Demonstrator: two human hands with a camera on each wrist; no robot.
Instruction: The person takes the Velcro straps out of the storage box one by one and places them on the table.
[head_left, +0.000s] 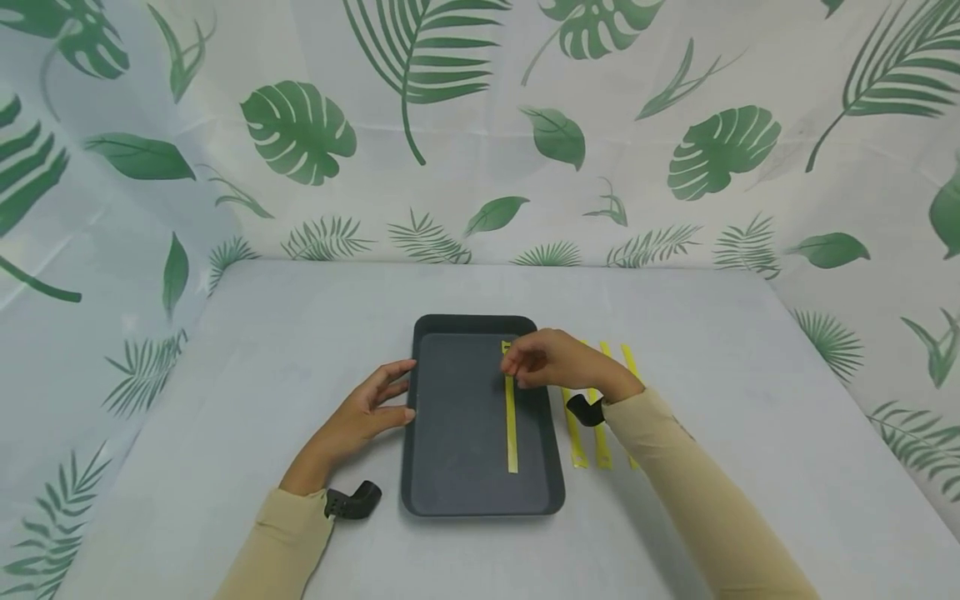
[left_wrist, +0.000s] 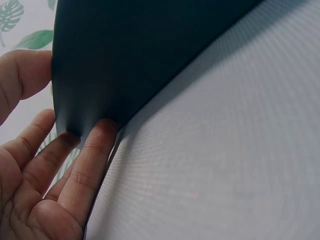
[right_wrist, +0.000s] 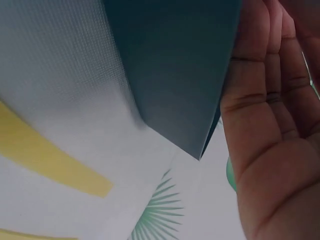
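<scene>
A dark rectangular tray (head_left: pixel 457 417) lies on the white table, its long side running away from me. Inside it, right of the middle, a flat yellow strip (head_left: pixel 512 433) runs lengthwise. My left hand (head_left: pixel 367 412) touches the tray's left wall, with fingers spread and thumb apart; the left wrist view shows fingertips against the dark wall (left_wrist: pixel 90 65). Over the upper part of the strip hovers my right hand (head_left: pixel 558 362), fingers loosely bent and thumb tip apart from them. The right wrist view shows its palm (right_wrist: pixel 265 150) beside the tray's outer wall (right_wrist: pixel 170 75); the fingertips are hidden there.
Right of the tray, partly under my right wrist, more yellow strips (head_left: pixel 576 442) lie side by side on the table (head_left: pixel 300 317). A black wrist camera (head_left: pixel 354 502) sits on each wrist. Leaf-patterned cloth (head_left: pixel 465 183) rises behind and at the sides.
</scene>
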